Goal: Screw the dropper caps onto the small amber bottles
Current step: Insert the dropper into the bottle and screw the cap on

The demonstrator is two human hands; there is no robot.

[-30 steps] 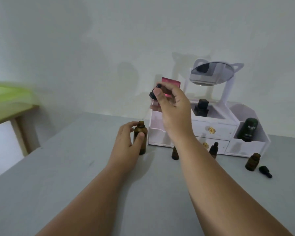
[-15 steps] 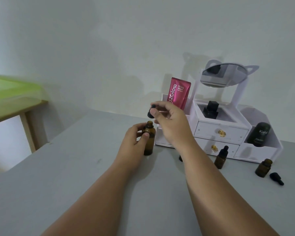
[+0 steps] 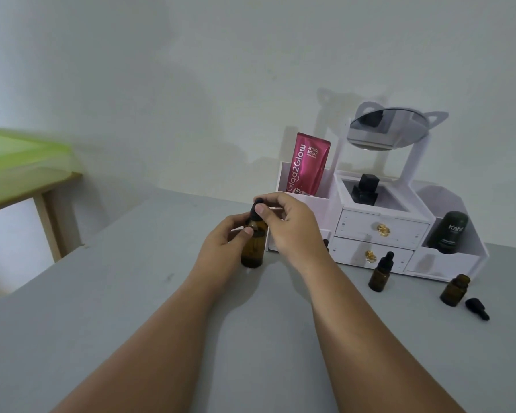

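Amber bottle [image 3: 252,250] upright on worktop [image 3: 125,296], left hand [image 3: 221,245] grip wrapped round body. Right hand [image 3: 292,231] grip pinching dropper cap [image 3: 255,207] at neck. Glass light, slick I'd guess; hold body, twist cap collar not bulb.

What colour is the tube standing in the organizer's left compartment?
Magenta-pink with white lettering; the tube shows best in the head view.

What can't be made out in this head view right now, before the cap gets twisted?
1. Head view: whether the cap has caught the thread on the bottle. The right hand pinching it and the left hand gripping the bottle cover the neck.
2. Head view: a dark sliver just past the right hand. That arm hides the rest.
3. Head view: the green surface, blurred and cut off by the left edge.
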